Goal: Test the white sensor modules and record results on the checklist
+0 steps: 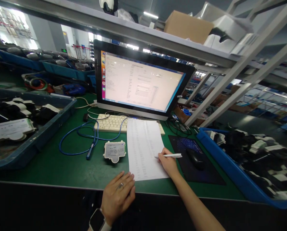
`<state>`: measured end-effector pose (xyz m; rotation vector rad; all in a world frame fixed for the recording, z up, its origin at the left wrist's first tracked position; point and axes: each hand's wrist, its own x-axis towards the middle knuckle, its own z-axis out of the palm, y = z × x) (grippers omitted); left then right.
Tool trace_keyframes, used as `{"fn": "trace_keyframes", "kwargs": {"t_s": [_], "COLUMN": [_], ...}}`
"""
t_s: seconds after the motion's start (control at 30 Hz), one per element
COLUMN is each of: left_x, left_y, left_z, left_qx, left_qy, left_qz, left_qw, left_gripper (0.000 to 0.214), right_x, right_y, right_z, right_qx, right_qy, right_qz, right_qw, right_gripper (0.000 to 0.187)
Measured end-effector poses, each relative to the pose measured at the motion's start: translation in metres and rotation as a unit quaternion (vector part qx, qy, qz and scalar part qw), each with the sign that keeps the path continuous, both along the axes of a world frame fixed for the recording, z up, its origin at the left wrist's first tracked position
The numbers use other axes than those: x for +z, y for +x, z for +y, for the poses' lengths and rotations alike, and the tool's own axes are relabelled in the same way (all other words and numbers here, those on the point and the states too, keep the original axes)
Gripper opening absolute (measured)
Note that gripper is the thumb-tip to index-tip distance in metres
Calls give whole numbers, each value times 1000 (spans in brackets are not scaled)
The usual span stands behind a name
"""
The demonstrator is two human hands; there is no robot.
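Observation:
My right hand point(168, 162) is closed around a white pen point(173, 155), its tip at the right part of a printed sheet of paper point(143, 150). The sheet lies flat and partly covers a cream keyboard point(112, 123). My left hand point(119, 195), with a ring and a watch, rests at the table's front edge, fingers stretched out and close to the sheet's lower left corner. Just beyond it lies a white electronic module point(114, 151) with a grey label. A blue cable point(77, 153) is looped to the module's left, its plug end on the table.
A monitor point(140, 83) stands behind the keyboard. On the right are a black mouse point(195, 158) on a mouse pad point(210, 175) and a blue bin point(230, 170) of black and white parts. Another bin point(35, 141) stands left. A shelf point(143, 30) with a cardboard box point(188, 26) hangs above.

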<state>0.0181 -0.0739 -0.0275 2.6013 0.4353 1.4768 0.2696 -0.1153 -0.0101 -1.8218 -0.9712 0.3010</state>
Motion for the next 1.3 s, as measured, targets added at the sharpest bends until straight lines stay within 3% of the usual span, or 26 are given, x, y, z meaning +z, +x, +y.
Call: {"fn": "trace_keyframes", "kwargs": {"t_s": [0.77, 1.03, 1.1, 1.2, 1.3], "left_x": [3, 3, 8, 21, 33], "left_y": [1, -4, -11, -21, -25], "left_z": [1, 2, 7, 25, 52], "left_qx": [-3, -8, 8, 86, 159], "left_qy": [7, 19, 33, 48, 37], "left_qz": [-9, 25, 37, 44, 83], "left_qw": [1000, 999, 999, 994, 983], "left_gripper": [20, 22, 27, 38, 59], "right_x": [5, 18, 27, 43, 50], "right_y": [-2, 38, 54, 69, 60], "right_z": [1, 0, -7, -21, -40], "right_qx": [-30, -38, -49, -91, -120], "right_qy": [20, -32, -57, -69, -70], "right_qz": [36, 121, 116, 84, 6], "right_qw": [999, 991, 990, 990, 990], "right_gripper": [20, 24, 24, 27, 32]}}
